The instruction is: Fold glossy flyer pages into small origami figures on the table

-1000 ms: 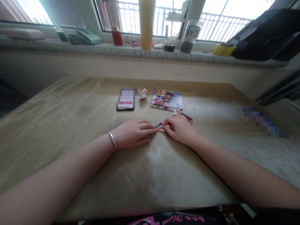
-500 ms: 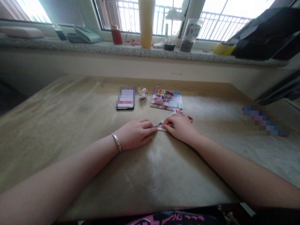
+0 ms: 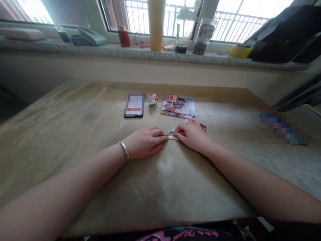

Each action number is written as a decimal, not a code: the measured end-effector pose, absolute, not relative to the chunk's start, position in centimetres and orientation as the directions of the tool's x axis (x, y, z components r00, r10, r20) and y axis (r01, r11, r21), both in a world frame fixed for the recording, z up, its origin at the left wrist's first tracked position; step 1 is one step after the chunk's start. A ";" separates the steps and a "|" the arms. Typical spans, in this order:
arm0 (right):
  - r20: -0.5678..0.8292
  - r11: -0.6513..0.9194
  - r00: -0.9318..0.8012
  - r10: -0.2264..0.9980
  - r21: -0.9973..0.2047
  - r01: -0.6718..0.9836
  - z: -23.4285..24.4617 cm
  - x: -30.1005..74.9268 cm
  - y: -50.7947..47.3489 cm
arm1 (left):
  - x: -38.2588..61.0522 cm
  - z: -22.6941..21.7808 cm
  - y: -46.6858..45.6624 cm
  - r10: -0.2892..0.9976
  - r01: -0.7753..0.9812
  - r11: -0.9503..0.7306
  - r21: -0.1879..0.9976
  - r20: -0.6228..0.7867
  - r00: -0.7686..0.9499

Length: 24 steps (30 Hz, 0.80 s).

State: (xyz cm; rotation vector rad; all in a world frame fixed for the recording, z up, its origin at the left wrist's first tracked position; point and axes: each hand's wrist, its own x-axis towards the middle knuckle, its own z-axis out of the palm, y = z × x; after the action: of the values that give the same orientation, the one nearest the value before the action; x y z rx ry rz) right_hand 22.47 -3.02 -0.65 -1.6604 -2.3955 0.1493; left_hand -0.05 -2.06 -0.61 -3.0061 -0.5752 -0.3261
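A: Thing in hand?
B: Folded paper (image 3: 172, 134), glossy print, red, blue and white, flattened to a pointed shape. It lies on the table (image 3: 75, 117), nearer the person than the phone (image 3: 134, 106) and to its right.

A: Hands?
B: Left hand (image 3: 144, 142) is flat, palm down, fingers stretched out, fingertips (image 3: 164, 138) pressing the paper's left point. It grasps nothing. A silver bracelet (image 3: 124, 151) is on that wrist. Right hand (image 3: 193, 136) lies on top of the paper with fingers bent, covering most of it; a red corner sticks out on its far side. Can't tell whether thumb and forefinger pinch the edge.

A: Rest?
B: Stack of leaflets (image 3: 178, 106) right of the phone, same print colours. Small crumpled scrap (image 3: 152, 98) just beside the phone's far right corner.

A: Containers?
B: On the sill, well beyond the phone and to its right: clear jar (image 3: 202, 38) with dark grainy stuff in the bottom, and a glass pitcher (image 3: 182, 33) with a dark layer at the base. Red can (image 3: 123, 36) beyond the phone, contents not visible.
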 end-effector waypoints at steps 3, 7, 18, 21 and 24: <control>0.126 0.362 -0.343 0.931 -0.191 0.912 -0.6 22.3 -3.1 | -0.1 -0.7 -1.9 0.343 0.357 -0.934 -0.021 0.221 0.913; 0.178 0.391 -0.368 0.913 -0.115 0.913 -0.7 22.1 -3.7 | -0.1 -0.7 -1.7 0.333 0.346 -0.938 -0.024 0.217 0.918; 0.194 0.396 -0.372 0.908 -0.102 0.913 -0.9 21.9 -3.8 | -0.1 -0.6 -1.4 0.305 0.312 -0.950 0.009 0.238 0.922; 0.177 0.387 -0.359 0.916 -0.156 0.909 -1.0 22.0 -3.5 | -0.2 -0.6 -1.3 0.292 0.294 -0.955 0.029 0.241 0.926; 0.172 0.378 -0.349 0.921 -0.188 0.906 -1.0 22.1 -3.4 | -0.2 -0.6 -1.2 0.290 0.292 -0.956 0.028 0.238 0.927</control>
State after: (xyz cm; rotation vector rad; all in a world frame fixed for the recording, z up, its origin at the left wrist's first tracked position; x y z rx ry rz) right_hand 22.06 -3.43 -1.04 -1.6222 -2.3912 0.0874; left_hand -0.24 -1.22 -0.55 -3.0766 -0.4640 -0.3775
